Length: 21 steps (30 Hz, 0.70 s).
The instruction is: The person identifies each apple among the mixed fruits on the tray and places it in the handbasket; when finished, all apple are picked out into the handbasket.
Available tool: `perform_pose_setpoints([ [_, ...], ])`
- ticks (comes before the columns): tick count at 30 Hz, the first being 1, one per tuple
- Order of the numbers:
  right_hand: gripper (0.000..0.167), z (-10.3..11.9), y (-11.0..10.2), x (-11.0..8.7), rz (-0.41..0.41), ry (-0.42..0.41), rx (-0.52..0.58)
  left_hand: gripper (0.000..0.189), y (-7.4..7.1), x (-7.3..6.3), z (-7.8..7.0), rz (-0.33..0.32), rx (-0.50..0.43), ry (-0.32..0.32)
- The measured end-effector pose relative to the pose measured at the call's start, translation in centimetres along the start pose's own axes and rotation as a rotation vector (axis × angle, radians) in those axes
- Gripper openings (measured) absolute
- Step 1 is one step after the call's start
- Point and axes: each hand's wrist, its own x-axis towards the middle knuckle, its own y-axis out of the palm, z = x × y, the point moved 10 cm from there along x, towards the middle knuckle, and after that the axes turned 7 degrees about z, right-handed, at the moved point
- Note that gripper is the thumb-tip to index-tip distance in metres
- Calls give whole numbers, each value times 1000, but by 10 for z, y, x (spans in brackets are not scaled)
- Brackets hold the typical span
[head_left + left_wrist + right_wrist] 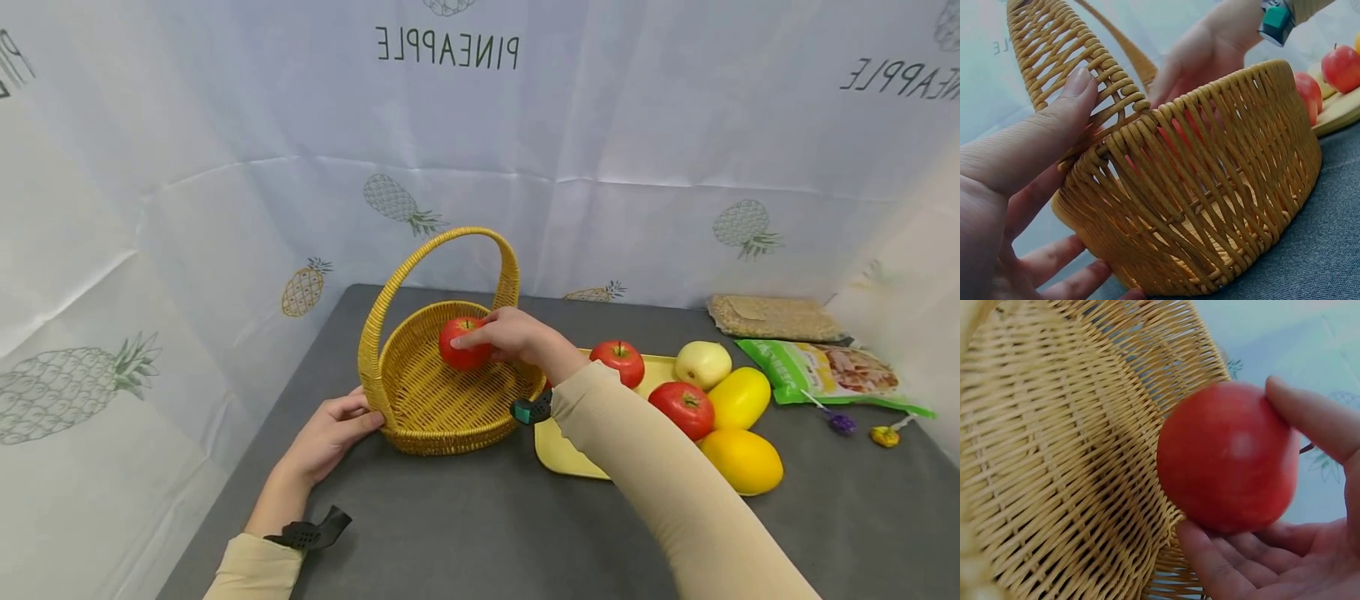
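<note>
A red apple [463,343] with a short dark stem is held in my right hand [517,333], inside the rim of a yellow wicker basket [450,442]. Thumb and fingers lie on opposite sides of the apple [1229,456] in the right wrist view, with the woven basket floor [1054,450] beside it. My left hand [333,437] holds the basket's left side at the foot of its tall arched handle [405,275]. The left wrist view shows the thumb [1063,119] across the handle base and the other fingers against the outer wall, their tips partly hidden.
Right of the basket, a pale yellow tray [562,454] carries red apples [618,362], a pale round fruit [702,364] and yellow fruits [742,462], partly behind my right forearm. Farther right lie a green food packet [825,371], a beige packet [776,318] and two small wrapped items [842,423].
</note>
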Motion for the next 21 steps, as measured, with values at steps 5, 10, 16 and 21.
perform_pose_setpoints([
  [5, 67, 5, 1, 3, -11, 0, 29, 27, -1, -1, 2, -5, 5, 1],
  [10, 64, 11, 7, 9, -16, -27, -46, 25, -2, -4, 1, -7, -9, 1],
  [16, 74, 11, 15, 16, -20, -16, -140, 25, -2, -4, 2, -14, -5, -13],
  [21, 80, 6, 15, 20, -32, 7, -192, 28, -1, -1, 4, -10, -10, -25],
])
